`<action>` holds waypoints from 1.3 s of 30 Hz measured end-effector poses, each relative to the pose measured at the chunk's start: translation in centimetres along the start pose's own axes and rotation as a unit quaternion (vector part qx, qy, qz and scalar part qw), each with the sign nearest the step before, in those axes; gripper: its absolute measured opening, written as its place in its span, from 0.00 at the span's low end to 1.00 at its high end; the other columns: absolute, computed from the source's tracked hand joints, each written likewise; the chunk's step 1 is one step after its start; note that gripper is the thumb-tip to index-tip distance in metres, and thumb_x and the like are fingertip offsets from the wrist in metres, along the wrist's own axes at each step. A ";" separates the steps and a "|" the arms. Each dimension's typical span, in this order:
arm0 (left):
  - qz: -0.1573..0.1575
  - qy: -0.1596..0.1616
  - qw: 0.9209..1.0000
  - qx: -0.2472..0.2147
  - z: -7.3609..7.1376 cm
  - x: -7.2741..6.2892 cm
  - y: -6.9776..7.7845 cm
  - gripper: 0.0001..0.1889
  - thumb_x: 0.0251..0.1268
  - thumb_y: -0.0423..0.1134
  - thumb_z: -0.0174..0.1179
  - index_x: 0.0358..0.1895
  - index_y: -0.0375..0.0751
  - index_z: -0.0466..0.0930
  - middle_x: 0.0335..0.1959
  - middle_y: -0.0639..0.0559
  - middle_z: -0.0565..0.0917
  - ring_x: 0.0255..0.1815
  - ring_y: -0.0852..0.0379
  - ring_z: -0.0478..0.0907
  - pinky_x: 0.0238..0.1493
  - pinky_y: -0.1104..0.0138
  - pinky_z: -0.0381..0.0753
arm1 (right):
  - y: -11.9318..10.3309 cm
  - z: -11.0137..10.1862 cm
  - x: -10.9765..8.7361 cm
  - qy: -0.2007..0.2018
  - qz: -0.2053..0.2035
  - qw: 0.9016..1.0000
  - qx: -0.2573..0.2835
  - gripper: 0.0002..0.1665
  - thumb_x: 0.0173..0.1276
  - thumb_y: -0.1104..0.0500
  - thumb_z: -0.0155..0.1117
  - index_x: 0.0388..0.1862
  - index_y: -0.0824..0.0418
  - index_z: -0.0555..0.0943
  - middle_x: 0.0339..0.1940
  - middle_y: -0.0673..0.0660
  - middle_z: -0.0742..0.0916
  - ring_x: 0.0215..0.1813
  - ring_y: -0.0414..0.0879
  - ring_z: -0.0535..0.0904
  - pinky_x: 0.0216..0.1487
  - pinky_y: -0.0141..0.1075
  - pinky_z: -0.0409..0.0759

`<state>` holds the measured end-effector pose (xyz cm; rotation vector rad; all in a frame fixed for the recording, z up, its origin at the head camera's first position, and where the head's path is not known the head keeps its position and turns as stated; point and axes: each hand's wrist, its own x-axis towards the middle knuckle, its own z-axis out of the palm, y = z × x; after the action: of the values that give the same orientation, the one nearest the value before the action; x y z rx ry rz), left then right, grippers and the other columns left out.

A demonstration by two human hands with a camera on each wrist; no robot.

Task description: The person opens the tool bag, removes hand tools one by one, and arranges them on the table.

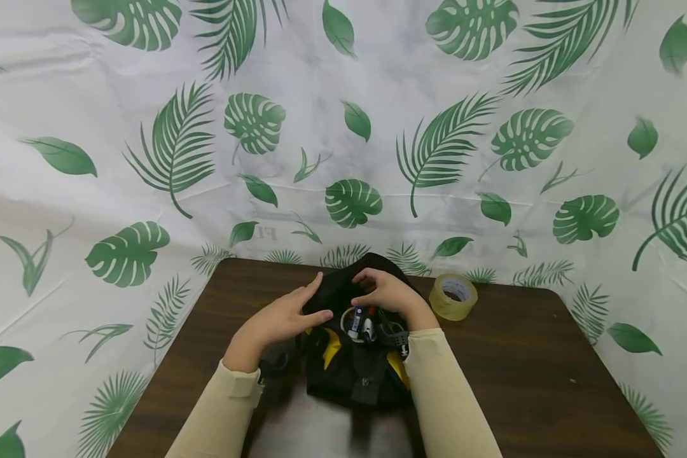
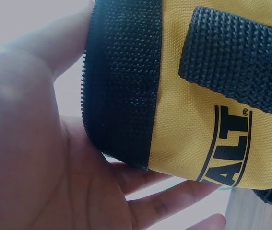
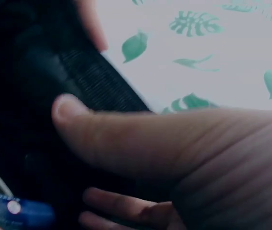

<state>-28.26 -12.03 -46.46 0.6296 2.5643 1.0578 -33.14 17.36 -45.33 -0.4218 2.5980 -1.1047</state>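
Observation:
A small black-and-yellow zip bag (image 1: 332,381) stands on the table with its top gaping; yellow fabric with the letters "ALT" and a black strap shows in the left wrist view. At its left rim is my left hand (image 1: 277,321), thumb over the opening and straight fingers along the outside. My right hand (image 1: 392,296) reaches over the opening, fingers loosely bent, thumb (image 3: 121,139) against the black fabric of the flap (image 1: 372,261). Below its thumb, a tube with a blue end (image 1: 355,321) and other small items stick up inside the bag. The bag's depths are dark.
A roll of clear yellowish tape (image 1: 454,297) lies on the dark wooden table (image 1: 521,362), right of the bag. Behind and at both sides hangs a white cloth (image 1: 309,63) printed with green leaves. A pale glare covers the table in front of the bag.

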 end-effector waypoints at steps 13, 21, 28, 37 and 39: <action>0.004 -0.007 1.000 0.008 -0.2 0.1 0.3 0.54 0.74 0.77 0.57 0.91 0.69 0.35 0.92 0.41 0.51 0.91 0.36 0.53 0.86 0.34 0.58 | 2.5 1.8 0.6 0.008 0.029 1.000 0.006 0.33 0.73 0.53 0.79 0.74 0.54 0.80 0.72 0.63 0.82 0.62 0.56 0.85 0.63 0.53 0.87; 0.002 -0.006 1.000 0.010 -0.2 0.0 0.2 0.55 0.73 0.77 0.57 0.91 0.66 0.36 0.92 0.42 0.52 0.91 0.37 0.54 0.86 0.35 0.57 | 3.6 2.5 1.1 0.006 0.031 0.999 0.008 0.33 0.73 0.57 0.78 0.74 0.59 0.80 0.60 0.59 0.87 0.51 0.50 0.85 0.53 0.46 0.86; 0.000 -0.004 1.000 0.011 -0.2 -0.1 0.2 0.54 0.73 0.77 0.57 0.91 0.66 0.37 0.92 0.42 0.52 0.91 0.37 0.53 0.86 0.35 0.57 | 4.0 2.8 1.3 0.015 0.029 0.999 -0.004 0.26 0.73 0.64 0.76 0.68 0.59 0.83 0.55 0.60 0.88 0.48 0.50 0.85 0.47 0.43 0.87; -0.001 -0.005 1.000 0.010 -0.2 -0.2 0.3 0.54 0.73 0.77 0.57 0.91 0.67 0.37 0.92 0.43 0.52 0.91 0.37 0.53 0.86 0.35 0.57 | 2.9 2.7 0.7 0.020 0.036 0.999 -0.013 0.11 0.71 0.60 0.80 0.50 0.56 0.89 0.45 0.54 0.90 0.40 0.47 0.86 0.44 0.41 0.87; -0.001 -0.004 1.000 0.010 -0.2 -0.2 0.3 0.54 0.73 0.78 0.57 0.91 0.68 0.37 0.92 0.43 0.52 0.91 0.38 0.53 0.86 0.35 0.57 | 2.6 2.6 0.5 0.019 0.034 0.999 -0.018 0.09 0.71 0.59 0.80 0.48 0.55 0.90 0.44 0.54 0.90 0.38 0.46 0.86 0.43 0.40 0.86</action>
<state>-28.09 -12.02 -46.13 0.6359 2.5713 1.0268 -33.01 17.21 -49.09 -0.3208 2.6482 -1.0565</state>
